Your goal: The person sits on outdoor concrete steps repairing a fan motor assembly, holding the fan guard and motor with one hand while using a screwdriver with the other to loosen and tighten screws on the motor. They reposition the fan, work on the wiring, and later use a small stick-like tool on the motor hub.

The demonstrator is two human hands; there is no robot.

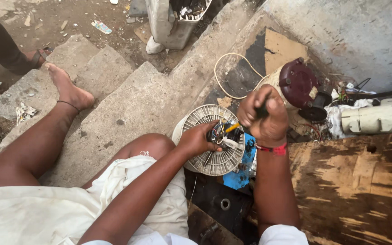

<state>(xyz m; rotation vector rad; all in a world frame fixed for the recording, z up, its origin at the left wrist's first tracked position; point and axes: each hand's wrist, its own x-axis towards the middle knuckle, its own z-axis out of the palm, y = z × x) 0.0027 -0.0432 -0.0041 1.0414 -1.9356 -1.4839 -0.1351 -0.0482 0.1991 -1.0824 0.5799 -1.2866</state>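
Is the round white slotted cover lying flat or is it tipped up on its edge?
Tipped. The round white slotted cover leans with its slotted face up toward the camera; the left hand steadies its wired middle, while the right hand grips a yellow-tipped tool.

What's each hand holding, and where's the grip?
Right hand: screwdriver, fist around its handle. Left hand: fingers on the wiring at the middle of the round vented fan housing.

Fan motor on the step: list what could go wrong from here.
1. The right hand drives a screwdriver into the fan motor beside the left hand; a slip could jab those fingers.
2. The motor's thin loose wires sit under the tip and could be nicked or torn.
3. The motor rests at the edge of the concrete step, steadied by one hand only; it could tip off.
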